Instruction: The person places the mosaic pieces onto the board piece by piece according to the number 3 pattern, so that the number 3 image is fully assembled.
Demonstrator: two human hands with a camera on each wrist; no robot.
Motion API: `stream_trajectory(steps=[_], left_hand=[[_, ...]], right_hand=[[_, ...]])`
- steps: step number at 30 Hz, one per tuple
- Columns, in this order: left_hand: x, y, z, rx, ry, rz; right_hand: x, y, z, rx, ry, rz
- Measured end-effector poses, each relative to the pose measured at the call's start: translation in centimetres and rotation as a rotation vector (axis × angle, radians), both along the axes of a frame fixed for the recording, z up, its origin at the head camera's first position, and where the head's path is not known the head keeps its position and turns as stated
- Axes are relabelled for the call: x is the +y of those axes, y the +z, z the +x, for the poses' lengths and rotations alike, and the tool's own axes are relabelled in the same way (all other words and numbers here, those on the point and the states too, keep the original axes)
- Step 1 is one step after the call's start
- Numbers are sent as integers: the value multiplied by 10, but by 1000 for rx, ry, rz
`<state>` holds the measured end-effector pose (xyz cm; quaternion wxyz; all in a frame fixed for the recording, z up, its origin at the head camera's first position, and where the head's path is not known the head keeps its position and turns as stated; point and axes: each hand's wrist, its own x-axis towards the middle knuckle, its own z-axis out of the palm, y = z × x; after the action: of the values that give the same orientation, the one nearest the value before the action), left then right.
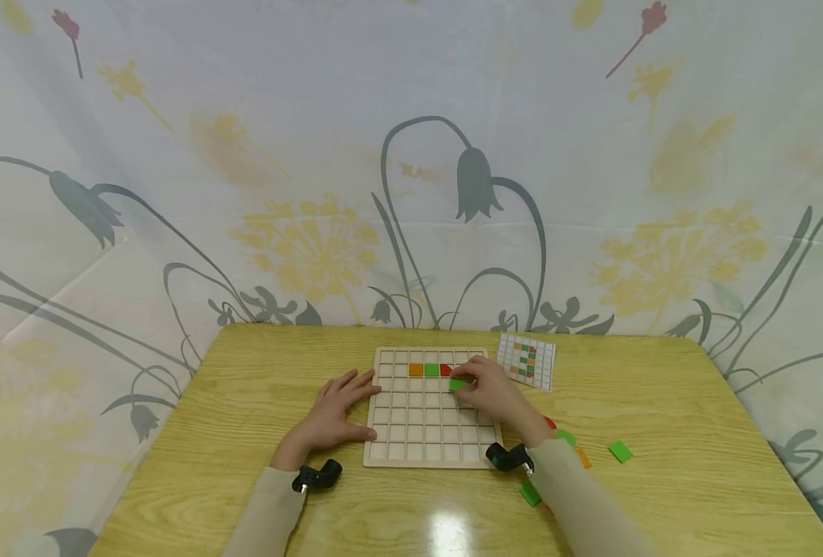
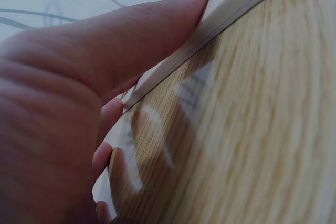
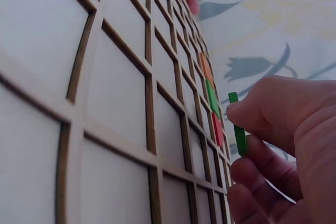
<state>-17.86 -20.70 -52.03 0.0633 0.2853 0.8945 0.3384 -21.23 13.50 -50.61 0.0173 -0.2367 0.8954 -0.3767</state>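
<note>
A pale wooden grid board [image 1: 399, 422] lies on the table, with an orange tile [image 1: 416, 370], a green tile [image 1: 431, 370] and a red tile [image 1: 445, 370] side by side in an upper row. Between thumb and fingers, my right hand [image 1: 486, 389] pinches another green tile [image 3: 239, 124]; the right wrist view shows it edge-on, held just off the board. My left hand [image 1: 331, 414] has its fingers spread, resting at the board's left edge. In the left wrist view, the thumb [image 2: 152, 30] touches the board's rim.
A printed pattern card [image 1: 542, 363] lies beyond the board's right corner. Loose tiles lie right of the board, among them a green tile [image 1: 620, 451] and another green tile [image 1: 531, 493]; the right forearm partly hides this group. A flower-patterned sheet [image 1: 411, 170] hangs behind the table [image 1: 203, 433].
</note>
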Motion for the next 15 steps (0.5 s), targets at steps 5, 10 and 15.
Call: stream_trajectory(steps=[5,10,15], left_hand=[[1,0,0,9,-6,2],[1,0,-1,9,-8,-2],[1,1,0,3,4,-10]], right_hand=[[-8,-5,-2,-11,-21,-12],[-12,-10,-1,2,-43,-10],[-11,-11,-1,5,-21,-39]])
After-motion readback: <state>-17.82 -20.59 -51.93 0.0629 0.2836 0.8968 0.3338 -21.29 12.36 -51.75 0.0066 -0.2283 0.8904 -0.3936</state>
